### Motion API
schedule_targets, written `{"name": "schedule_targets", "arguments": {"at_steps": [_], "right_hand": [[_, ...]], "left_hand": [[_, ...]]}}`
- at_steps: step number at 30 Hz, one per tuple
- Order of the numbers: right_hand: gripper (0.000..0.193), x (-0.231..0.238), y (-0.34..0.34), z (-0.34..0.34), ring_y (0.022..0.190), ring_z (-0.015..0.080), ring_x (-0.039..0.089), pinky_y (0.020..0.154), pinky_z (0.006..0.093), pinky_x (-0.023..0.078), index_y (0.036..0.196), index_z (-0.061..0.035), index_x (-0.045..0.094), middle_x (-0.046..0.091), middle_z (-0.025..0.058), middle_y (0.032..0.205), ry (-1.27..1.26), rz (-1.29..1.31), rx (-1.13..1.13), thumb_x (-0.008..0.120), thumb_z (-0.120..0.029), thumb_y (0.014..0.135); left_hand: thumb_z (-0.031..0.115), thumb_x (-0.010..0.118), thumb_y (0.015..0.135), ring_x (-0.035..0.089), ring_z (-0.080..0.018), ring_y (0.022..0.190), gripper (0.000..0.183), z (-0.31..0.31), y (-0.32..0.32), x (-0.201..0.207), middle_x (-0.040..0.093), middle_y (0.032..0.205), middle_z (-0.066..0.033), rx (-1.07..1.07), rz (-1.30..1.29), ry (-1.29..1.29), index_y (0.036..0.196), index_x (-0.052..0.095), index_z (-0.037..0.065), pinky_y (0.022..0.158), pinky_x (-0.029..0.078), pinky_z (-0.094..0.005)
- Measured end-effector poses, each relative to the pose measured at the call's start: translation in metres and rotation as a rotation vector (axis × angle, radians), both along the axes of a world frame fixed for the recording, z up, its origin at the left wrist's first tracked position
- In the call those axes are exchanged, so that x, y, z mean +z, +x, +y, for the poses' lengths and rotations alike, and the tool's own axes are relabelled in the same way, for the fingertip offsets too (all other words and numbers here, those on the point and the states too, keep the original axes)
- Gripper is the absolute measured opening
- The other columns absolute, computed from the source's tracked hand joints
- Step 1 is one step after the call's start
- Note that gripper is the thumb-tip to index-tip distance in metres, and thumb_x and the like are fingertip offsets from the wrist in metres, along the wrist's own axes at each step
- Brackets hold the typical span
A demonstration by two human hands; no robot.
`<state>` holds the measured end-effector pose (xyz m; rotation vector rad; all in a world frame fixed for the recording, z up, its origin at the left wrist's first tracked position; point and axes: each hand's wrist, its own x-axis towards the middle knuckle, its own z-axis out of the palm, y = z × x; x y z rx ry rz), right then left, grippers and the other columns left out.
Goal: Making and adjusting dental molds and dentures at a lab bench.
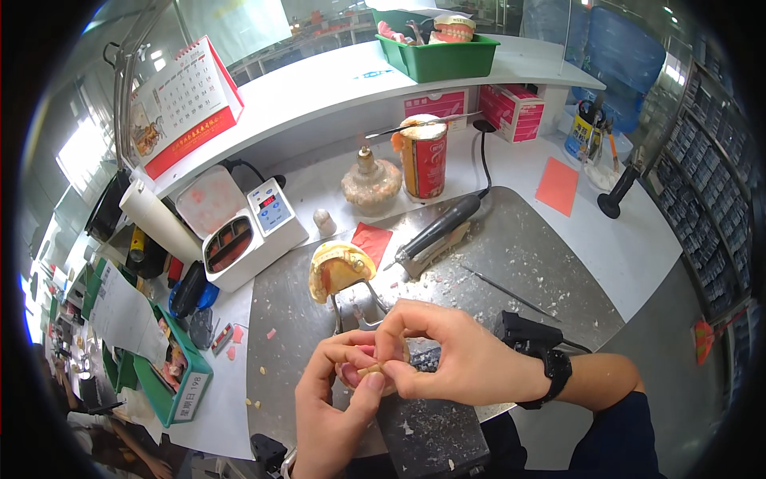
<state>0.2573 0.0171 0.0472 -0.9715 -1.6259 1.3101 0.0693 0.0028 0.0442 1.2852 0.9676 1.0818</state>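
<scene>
Close in front of me, my left hand [331, 403] cradles a pink and cream dental piece [348, 374], its fingers curled around the edge. Pressed against that piece are the thumb and fingertips of my right hand [443, 351], closed in a pinch over a tooth-coloured spot; whether a loose tooth is between them I cannot make out. Much of the piece is hidden by my fingers. Just beyond my hands stands a yellow plaster dental cast [341, 265] on a metal articulator frame [373, 299]. Below my right hand is a dark bench block [431, 435] dusted with shavings.
A metal work plate [558, 271] strewn with scraps carries a black handpiece [447, 227] and a thin carving tool [511, 292]. Behind are a glass spirit lamp [372, 185] and red can [426, 164]. A white wax heater [275, 215] and green tray [191, 387] stand left.
</scene>
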Motion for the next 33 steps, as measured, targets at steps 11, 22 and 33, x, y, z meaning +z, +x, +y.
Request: {"name": "schedule_targets", "arguments": {"at_steps": [11,22,33], "right_hand": [[0.019,-0.01,0.002,0.005,0.085,0.0134,0.057,0.084,0.0315,0.049,0.095,-0.0022,0.059,0.06,0.0052,0.09,0.041,0.114,0.034,0.07,-0.016,0.087],[0.017,-0.008,0.009,0.004,0.097,0.0093,0.056,0.1,0.0347,0.046,0.105,-0.0042,0.059,0.058,0.0005,0.101,-0.065,0.079,0.107,0.067,-0.009,0.091],[0.025,-0.009,0.006,0.003,0.092,0.0135,0.059,0.091,0.0327,0.049,0.106,-0.0026,0.057,0.061,0.0051,0.098,0.047,0.125,0.086,0.069,-0.014,0.088]], "left_hand": [[0.012,0.065,0.091,0.06,-0.0177,0.105,0.019,0.005,-0.002,-0.01,0.06,0.118,-0.0131,-0.021,0.049,0.089,0.102,0.054,0.001,0.095,0.047,-0.0325],[0.013,0.067,0.088,0.059,-0.0163,0.106,0.016,0.006,0.001,0.008,0.064,0.115,-0.0121,-0.029,0.177,0.09,0.097,0.058,0.002,0.097,0.043,-0.0317],[0.011,0.07,0.087,0.06,-0.0194,0.108,0.019,0.0,0.004,-0.001,0.061,0.116,-0.0133,0.045,0.024,0.045,0.098,0.058,0.001,0.098,0.046,-0.0349]]}}
